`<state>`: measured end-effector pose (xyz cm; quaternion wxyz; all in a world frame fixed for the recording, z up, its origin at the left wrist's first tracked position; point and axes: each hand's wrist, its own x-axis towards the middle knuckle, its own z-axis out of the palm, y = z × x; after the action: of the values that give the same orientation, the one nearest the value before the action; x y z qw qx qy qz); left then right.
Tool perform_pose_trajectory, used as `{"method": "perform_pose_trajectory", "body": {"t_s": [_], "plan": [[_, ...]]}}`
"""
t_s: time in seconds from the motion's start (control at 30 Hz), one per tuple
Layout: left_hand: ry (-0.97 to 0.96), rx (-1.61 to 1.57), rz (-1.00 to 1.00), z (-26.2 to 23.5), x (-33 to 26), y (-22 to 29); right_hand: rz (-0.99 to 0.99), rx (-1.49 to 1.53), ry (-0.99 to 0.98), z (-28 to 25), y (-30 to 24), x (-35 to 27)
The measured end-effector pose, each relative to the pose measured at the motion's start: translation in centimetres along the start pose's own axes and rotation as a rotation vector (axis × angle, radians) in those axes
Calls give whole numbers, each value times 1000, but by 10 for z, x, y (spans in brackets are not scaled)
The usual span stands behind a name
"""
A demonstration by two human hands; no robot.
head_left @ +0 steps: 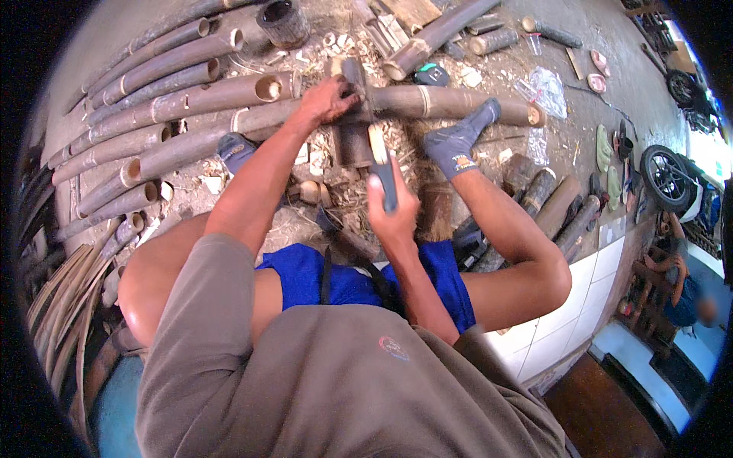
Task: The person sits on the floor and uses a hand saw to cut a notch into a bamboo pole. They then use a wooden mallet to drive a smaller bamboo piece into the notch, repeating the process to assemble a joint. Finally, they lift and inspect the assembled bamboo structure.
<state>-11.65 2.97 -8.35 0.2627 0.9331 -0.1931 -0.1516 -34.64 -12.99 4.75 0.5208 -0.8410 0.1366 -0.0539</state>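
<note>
A long brown bamboo pole (447, 104) lies crosswise before me, resting over a short dark support piece (353, 146). My left hand (330, 100) is closed over the pole, fingers curled around its top. Just to the right of those fingers, the thin blade of a handsaw (385, 180) stands across the pole. My right hand (395, 210) grips the saw's dark handle, which has a pale yellow section near the blade. How deep the blade sits in the bamboo cannot be made out. My socked right foot (464, 139) is against the pole's near side.
Several bamboo poles (183, 101) lie side by side at the left, above split strips (65, 294). A dark pot-like container (282, 23), a tape measure (431, 74) and wood chips lie beyond. Short bamboo pieces (561, 202) lie at right; another person (676, 282) sits far right.
</note>
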Motion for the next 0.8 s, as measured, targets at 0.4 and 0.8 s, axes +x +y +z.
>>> {"method": "perform_pose_trajectory", "body": {"t_s": [0.4, 0.8], "plan": [[-4, -13, 74, -9, -20, -8, 52, 136, 8, -6, -23, 14], [2, 482, -201, -90, -137, -80, -57, 180, 88, -73, -10, -25]]}}
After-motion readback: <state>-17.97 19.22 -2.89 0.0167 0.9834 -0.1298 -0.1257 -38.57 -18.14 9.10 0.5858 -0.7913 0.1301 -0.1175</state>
